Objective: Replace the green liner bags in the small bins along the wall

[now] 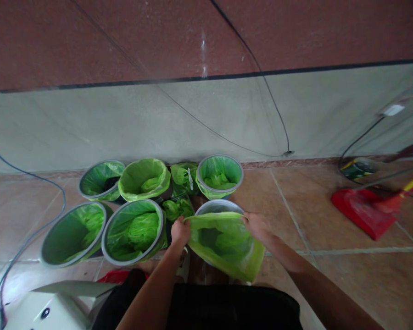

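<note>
A green plastic bag (227,243) hangs open between my two hands, its mouth spread wide over a bin (220,205) whose pale rim shows behind it. My left hand (180,230) is closed on the bag's left edge. On the far right edge, my right hand (257,225) grips the same bag. Just behind stands another bin (220,156), lined with green plastic. Close to my left hand are a crumpled green bag (178,208) and a bin (134,263) with a grey rim and a green liner. The lower part of the held bag hides most of the bin under it.
More lined bins, such as a wide one (44,252), stand to the left. A tied green bag (184,176) sits by the wall. At right lie a red dustpan (361,211) and a dark can (358,169). A blue cable (30,174) crosses the left floor.
</note>
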Action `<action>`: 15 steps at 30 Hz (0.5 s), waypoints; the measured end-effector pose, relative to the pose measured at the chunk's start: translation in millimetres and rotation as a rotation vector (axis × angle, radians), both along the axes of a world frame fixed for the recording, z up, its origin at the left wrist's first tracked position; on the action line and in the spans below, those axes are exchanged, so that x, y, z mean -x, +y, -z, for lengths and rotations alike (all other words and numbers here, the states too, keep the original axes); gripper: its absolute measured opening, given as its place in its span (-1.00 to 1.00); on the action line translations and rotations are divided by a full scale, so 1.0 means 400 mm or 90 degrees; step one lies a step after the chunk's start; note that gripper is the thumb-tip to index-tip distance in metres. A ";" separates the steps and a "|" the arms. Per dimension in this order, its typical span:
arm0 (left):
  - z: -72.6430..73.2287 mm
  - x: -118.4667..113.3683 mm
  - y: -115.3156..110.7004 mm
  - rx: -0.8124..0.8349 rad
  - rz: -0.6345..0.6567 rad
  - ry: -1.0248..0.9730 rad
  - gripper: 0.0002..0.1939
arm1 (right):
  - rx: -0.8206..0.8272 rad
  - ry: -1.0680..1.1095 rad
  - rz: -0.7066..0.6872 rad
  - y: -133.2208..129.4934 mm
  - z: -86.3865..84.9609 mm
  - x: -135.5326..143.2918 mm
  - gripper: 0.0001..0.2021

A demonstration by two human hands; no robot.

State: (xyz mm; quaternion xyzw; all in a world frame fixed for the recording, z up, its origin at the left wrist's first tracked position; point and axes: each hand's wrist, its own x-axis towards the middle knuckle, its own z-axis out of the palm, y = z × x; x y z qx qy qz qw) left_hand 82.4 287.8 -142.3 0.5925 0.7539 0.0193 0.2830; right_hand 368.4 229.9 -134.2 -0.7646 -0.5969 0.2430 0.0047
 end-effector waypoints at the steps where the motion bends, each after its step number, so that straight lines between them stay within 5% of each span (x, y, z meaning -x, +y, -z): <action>1: -0.003 -0.002 0.001 -0.004 0.013 0.006 -0.71 | -0.002 -0.023 0.007 0.002 0.004 0.001 -0.71; 9: -0.041 -0.074 0.018 -0.069 0.195 0.076 -0.50 | -0.041 0.049 0.029 0.058 0.033 0.022 -0.64; 15: -0.046 -0.147 0.050 -0.069 0.264 0.060 -0.66 | -0.046 0.125 0.018 0.110 0.055 0.022 -0.77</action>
